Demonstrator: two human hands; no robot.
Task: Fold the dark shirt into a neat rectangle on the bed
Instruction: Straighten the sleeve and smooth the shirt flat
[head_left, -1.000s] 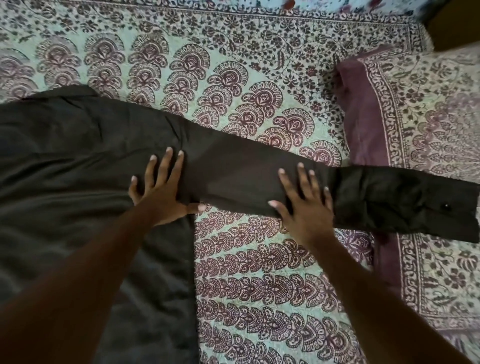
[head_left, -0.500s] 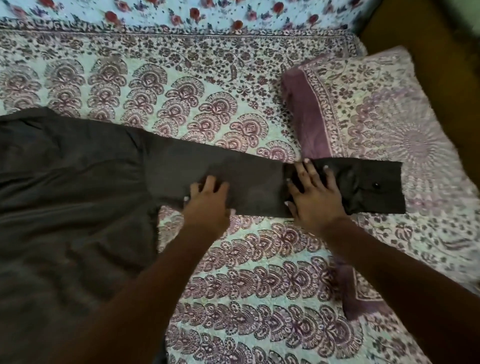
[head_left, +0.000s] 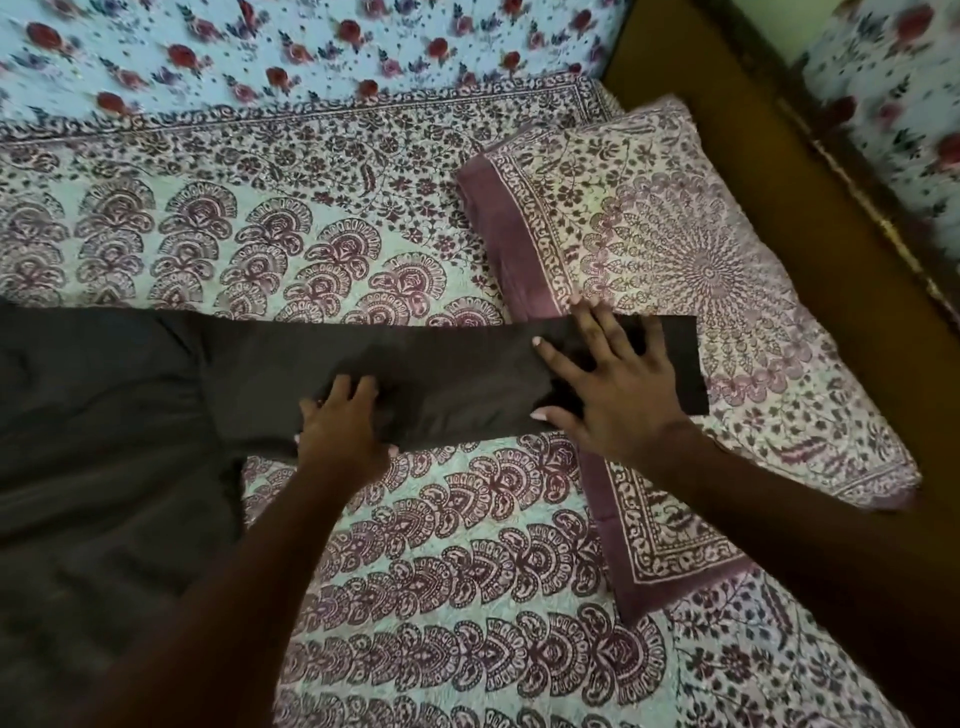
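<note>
The dark shirt (head_left: 104, 441) lies spread on the left of the patterned bedspread (head_left: 415, 597). Its long sleeve (head_left: 441, 379) stretches flat to the right, and the cuff end (head_left: 680, 364) rests on the edge of a pillow. My left hand (head_left: 345, 431) presses on the middle of the sleeve near its lower edge, fingers bent. My right hand (head_left: 608, 384) lies flat with spread fingers on the sleeve close to the cuff. Neither hand grips the cloth.
A purple-bordered patterned pillow (head_left: 691, 249) lies at the right on the bed. Beyond it runs a brown wooden bed frame (head_left: 727, 124). A blue floral sheet (head_left: 311, 52) covers the far side.
Both hands have slid rightward along the sleeve, from near the shoulder toward the cuff. The view has shifted right, so more of the pillow and bed frame shows.
</note>
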